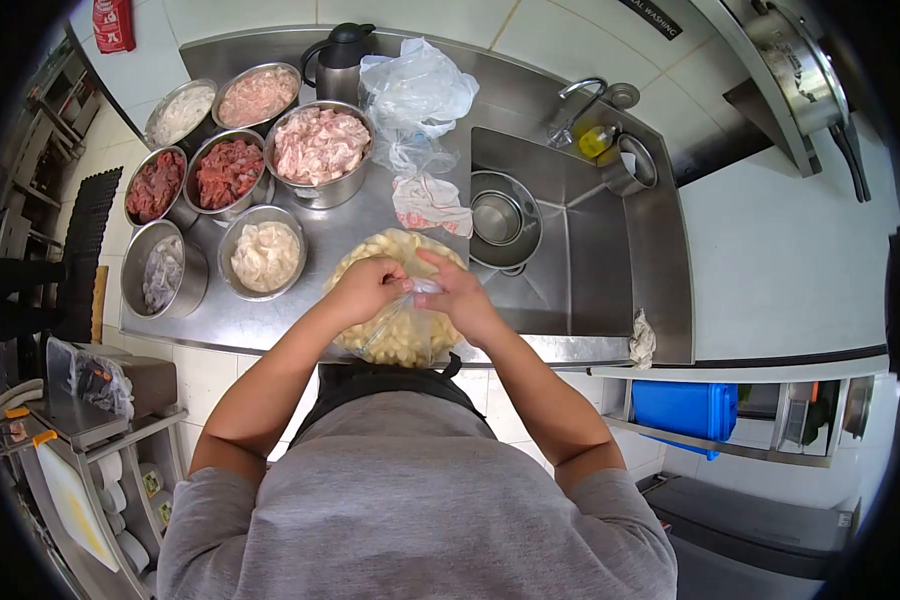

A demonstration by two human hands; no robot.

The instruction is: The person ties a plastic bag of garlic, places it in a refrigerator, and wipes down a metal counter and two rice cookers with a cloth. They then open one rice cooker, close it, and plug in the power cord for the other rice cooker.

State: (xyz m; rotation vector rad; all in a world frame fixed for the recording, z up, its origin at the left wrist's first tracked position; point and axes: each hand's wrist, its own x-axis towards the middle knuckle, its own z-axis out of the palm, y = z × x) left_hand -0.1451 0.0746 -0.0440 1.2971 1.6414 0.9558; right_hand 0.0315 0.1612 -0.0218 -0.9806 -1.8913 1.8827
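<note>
A clear plastic bag (402,335) full of pale yellowish chunks stands at the front edge of the steel counter, close against my body. What the chunks are I cannot make out. My left hand (372,288) is closed, pinching the bag's gathered neck from the left. From the right, my right hand (454,294) holds the same twisted neck, its fingers bent around it and the palm side partly hidden. Just beyond the bag lies a crumpled white cloth (430,204) with red marks. A steel bowl of pale, creamy-looking pieces (265,256) stands left of my left hand.
Steel pots of raw meat (320,146) crowd the counter's left side, near a pot with a plastic bag inside (163,272). A thermos jug (344,62) and crumpled plastic bags (417,85) stand behind. Right is a sink (600,260) holding steel bowls (497,218), under a faucet (582,92).
</note>
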